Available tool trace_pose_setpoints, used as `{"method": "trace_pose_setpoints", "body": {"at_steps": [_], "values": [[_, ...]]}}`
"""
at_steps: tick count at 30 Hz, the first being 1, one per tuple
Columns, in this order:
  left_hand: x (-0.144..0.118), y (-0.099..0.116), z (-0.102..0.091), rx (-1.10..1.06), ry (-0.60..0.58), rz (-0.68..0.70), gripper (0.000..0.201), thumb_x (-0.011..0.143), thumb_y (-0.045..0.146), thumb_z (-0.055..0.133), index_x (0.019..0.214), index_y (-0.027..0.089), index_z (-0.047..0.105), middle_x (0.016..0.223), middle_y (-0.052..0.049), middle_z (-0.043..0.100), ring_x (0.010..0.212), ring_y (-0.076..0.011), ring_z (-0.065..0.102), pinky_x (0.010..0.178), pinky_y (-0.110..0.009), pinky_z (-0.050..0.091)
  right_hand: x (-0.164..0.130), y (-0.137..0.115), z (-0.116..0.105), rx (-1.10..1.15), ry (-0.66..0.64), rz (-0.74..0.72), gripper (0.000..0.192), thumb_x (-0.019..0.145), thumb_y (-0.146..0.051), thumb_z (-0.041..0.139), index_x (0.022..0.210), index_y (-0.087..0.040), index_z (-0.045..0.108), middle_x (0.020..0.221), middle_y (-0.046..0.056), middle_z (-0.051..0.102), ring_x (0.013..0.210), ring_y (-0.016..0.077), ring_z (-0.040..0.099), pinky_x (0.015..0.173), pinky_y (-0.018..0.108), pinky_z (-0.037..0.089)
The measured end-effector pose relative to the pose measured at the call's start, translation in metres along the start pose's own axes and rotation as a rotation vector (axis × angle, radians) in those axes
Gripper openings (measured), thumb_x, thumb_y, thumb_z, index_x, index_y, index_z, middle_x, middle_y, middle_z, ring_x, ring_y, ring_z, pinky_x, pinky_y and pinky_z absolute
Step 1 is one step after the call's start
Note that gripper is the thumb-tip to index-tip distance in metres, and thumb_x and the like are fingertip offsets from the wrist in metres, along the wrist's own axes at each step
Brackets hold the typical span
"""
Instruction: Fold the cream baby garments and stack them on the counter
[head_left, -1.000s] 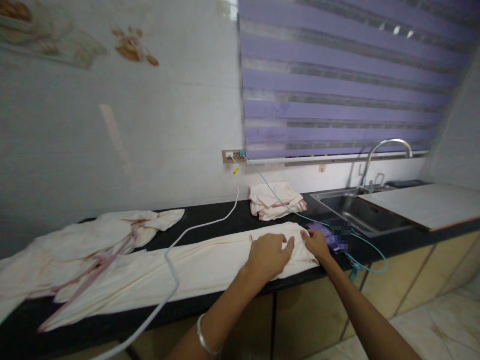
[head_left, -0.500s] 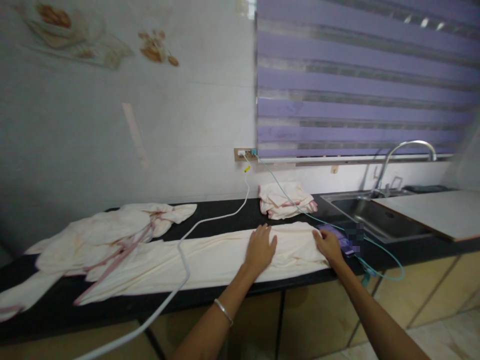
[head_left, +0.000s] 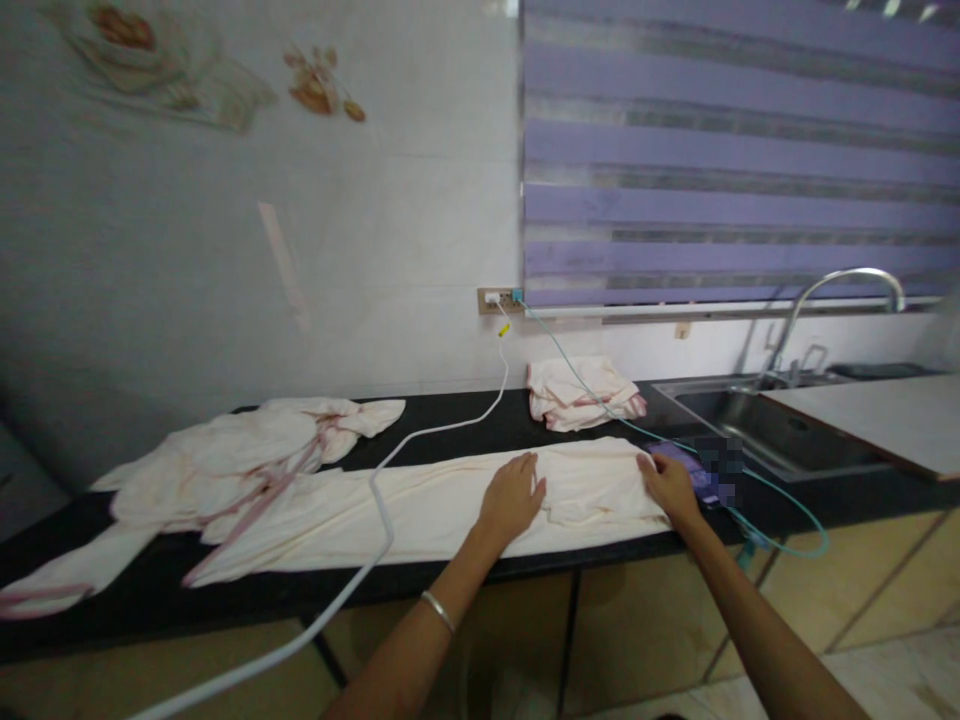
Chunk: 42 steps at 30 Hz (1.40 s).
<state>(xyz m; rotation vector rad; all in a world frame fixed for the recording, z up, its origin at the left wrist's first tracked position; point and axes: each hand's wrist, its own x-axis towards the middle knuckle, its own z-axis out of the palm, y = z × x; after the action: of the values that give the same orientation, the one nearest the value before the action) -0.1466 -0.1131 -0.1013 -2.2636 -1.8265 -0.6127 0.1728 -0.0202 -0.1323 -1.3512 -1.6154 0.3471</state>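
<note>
Since the earlier frame, the left hand (head_left: 513, 495) has been drawn slightly back along the cloth and laid flatter, while the right hand (head_left: 670, 487) has been kept at the cloth's right end.

A long black stone surface (head_left: 465, 425) is seen running beneath a pale tiled wall and a purple striped blind (head_left: 735, 150). Along it a long cream fabric garment with pink trim (head_left: 352, 510) is spread, its bunched upper part lying to the left and its smoothed length reaching to the right. A steel sink with a curved tap (head_left: 772, 425) is set further right. A small folded cream cloth (head_left: 581, 392) is placed behind the garment, near the wall. A white cable (head_left: 420, 435) is draped across the garment, and a thin teal cable (head_left: 787, 500) is looped off the front edge.

The left hand's fingers are spread wide and pressed flat on the fabric, holding nothing. The right hand's fingers are curled onto the garment's right edge; whether fabric is pinched cannot be told.

Smoothing would be judged best done with flat palms swept outward, the white cable being kept clear of creases.
</note>
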Motion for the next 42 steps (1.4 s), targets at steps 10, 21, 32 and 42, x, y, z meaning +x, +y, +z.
{"method": "trace_pose_setpoints", "body": {"at_steps": [10, 21, 32, 42], "values": [[-0.01, 0.006, 0.007, 0.034, -0.127, -0.083, 0.061, 0.108, 0.038, 0.02, 0.158, 0.013, 0.041, 0.163, -0.012, 0.043, 0.153, -0.0251, 0.037, 0.125, -0.049, 0.03, -0.002, -0.002, -0.003, 0.044, -0.015, 0.001, 0.057, 0.087, -0.07, 0.047, 0.071, -0.018, 0.064, 0.066, 0.007, 0.066, 0.063, 0.0214, 0.056, 0.062, 0.032, 0.039], [-0.013, 0.011, -0.004, 0.081, 0.002, -0.144, 0.056, 0.105, 0.045, 0.034, 0.135, 0.007, 0.061, 0.144, -0.02, 0.058, 0.138, -0.0335, 0.049, 0.115, -0.045, 0.04, 0.002, 0.004, -0.001, 0.064, -0.018, 0.019, 0.058, 0.086, -0.069, 0.048, 0.079, -0.016, 0.07, 0.072, 0.009, 0.07, 0.069, 0.0239, 0.06, 0.067, 0.034, 0.043], [-0.015, 0.012, 0.0, 0.069, 0.045, -0.196, 0.058, 0.103, 0.056, 0.04, 0.136, 0.013, 0.061, 0.145, -0.019, 0.056, 0.137, -0.0343, 0.047, 0.118, -0.05, 0.035, 0.0, 0.004, -0.002, 0.037, -0.007, 0.02, 0.056, 0.087, -0.067, 0.048, 0.077, -0.016, 0.069, 0.069, 0.006, 0.068, 0.065, 0.0217, 0.057, 0.063, 0.032, 0.041], [-0.014, 0.008, 0.008, 0.032, -0.117, -0.328, 0.089, 0.09, 0.084, 0.032, 0.157, 0.026, 0.046, 0.167, -0.019, 0.033, 0.153, -0.0543, 0.018, 0.118, -0.075, 0.014, 0.0, 0.005, -0.001, 0.04, -0.011, 0.029, 0.058, 0.086, -0.069, 0.048, 0.077, -0.016, 0.069, 0.07, 0.008, 0.069, 0.065, 0.0221, 0.057, 0.063, 0.032, 0.04]]}}
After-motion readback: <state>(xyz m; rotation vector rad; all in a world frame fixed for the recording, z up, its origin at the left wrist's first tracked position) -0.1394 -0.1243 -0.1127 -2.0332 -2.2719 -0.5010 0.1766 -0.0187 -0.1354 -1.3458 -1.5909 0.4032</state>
